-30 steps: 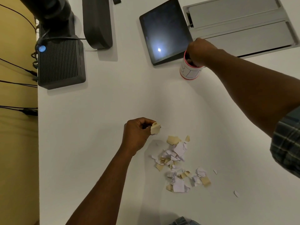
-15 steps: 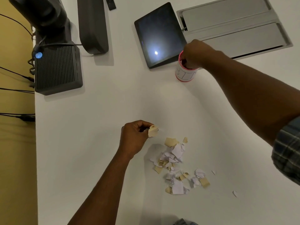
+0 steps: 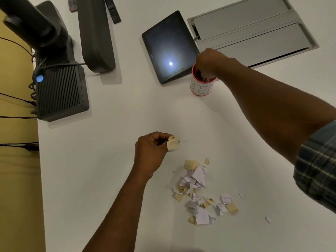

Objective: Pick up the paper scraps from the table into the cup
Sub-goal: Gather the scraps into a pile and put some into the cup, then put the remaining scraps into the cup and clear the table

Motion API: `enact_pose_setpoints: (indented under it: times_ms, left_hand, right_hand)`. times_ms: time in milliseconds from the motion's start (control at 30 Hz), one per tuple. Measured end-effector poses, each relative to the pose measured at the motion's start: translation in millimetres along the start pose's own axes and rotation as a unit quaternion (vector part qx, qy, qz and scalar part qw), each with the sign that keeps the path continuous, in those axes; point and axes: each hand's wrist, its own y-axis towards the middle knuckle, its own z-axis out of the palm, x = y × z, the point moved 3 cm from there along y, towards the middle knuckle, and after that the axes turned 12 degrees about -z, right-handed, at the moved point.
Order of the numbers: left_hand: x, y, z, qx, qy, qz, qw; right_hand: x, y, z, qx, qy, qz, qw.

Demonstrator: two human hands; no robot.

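- The left hand (image 3: 151, 151), just left of centre, pinches one tan scrap (image 3: 172, 145) between thumb and fingertips, lifted off the surface (image 3: 127, 115).
- The right hand (image 3: 209, 64), at 1 o'clock, sits over the mouth of the cup (image 3: 201, 88) with its fingers dipped inside; whether they hold anything I cannot tell.
- One cup, white with a red rim and base, stands on the surface touching the tablet's near corner. Blue hand-drawn letters on its side are partly hidden; they seem to read "BI", the rest unclear.
- The pile (image 3: 198, 190) of tan and white scraps lies at 5 o'clock, just below and right of the left hand; too many overlap to count.
- Two small white bits lie apart from it to the right: one (image 3: 241, 196) near the pile, one (image 3: 268, 219) further toward 4 o'clock.
- One dark tablet (image 3: 169, 46) at 12 o'clock shows a reflected light spot.
- One grey hatch (image 3: 252, 28) with two flaps sits at 1 o'clock.
- One ribbed black box (image 3: 60, 93) with a blue light (image 3: 39, 78) stands at 10 o'clock.
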Motion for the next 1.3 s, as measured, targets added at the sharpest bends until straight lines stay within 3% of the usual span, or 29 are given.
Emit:
enact_pose_setpoints:
  times_ms: [133, 267, 333, 400, 500, 633, 867, 933, 1100, 1167, 1233, 1300]
  left_hand:
    - [-37.5, 17.6, 15.6, 0.012, -0.050, 0.028, 0.998]
    - [-84.7, 48.6, 40.7, -0.020, -0.031, 0.063, 0.997]
    - [-110.3, 66.8, 55.4, -0.071, 0.025, 0.113, 0.991]
    - [-133.9, 81.2, 73.6, -0.139, 0.146, 0.194, 0.960]
    - [-157.4, 97.5, 103.7, -0.181, 0.328, 0.288, 0.881]
    - [-167.1, 115.2, 139.6, -0.128, 0.537, 0.327, 0.767]
    - [-164.8, 143.6, 165.2, -0.076, 0.698, 0.317, 0.637]
    - [-164.4, 149.0, 167.7, -0.072, 0.718, 0.308, 0.620]
    - [-168.4, 153.9, 169.5, -0.012, 0.739, 0.274, 0.616]
    - [-174.4, 149.7, 165.5, 0.004, 0.744, 0.267, 0.612]
    - [-181.2, 140.4, 158.9, 0.002, 0.735, 0.270, 0.622]
    - [-185.4, 125.2, 149.0, -0.014, 0.704, 0.278, 0.653]
  right_hand:
    - [-10.6, -41.7, -26.4, -0.150, 0.058, -0.032, 0.986]
    - [-14.1, -104.9, -15.4, -0.330, 0.219, 0.008, 0.918]
    - [-9.7, -133.1, 4.9, -0.367, 0.279, 0.050, 0.886]
    - [-1.8, -159.0, 28.8, -0.384, 0.332, 0.096, 0.856]
    - [15.3, -193.6, 64.0, -0.379, 0.401, 0.127, 0.824]
    - [27.7, -226.8, 107.4, -0.333, 0.448, 0.156, 0.815]
    - [22.1, -257.1, 157.4, -0.289, 0.480, 0.197, 0.805]
    - [20.9, -258.2, 165.5, -0.285, 0.468, 0.203, 0.811]
    - [34.0, -247.7, 176.2, -0.244, 0.390, 0.149, 0.876]
    - [40.6, -247.3, 177.1, -0.238, 0.388, 0.130, 0.881]
    - [45.4, -250.9, 177.8, -0.242, 0.389, 0.117, 0.881]
    - [50.5, -257.1, 179.8, -0.237, 0.383, 0.107, 0.886]
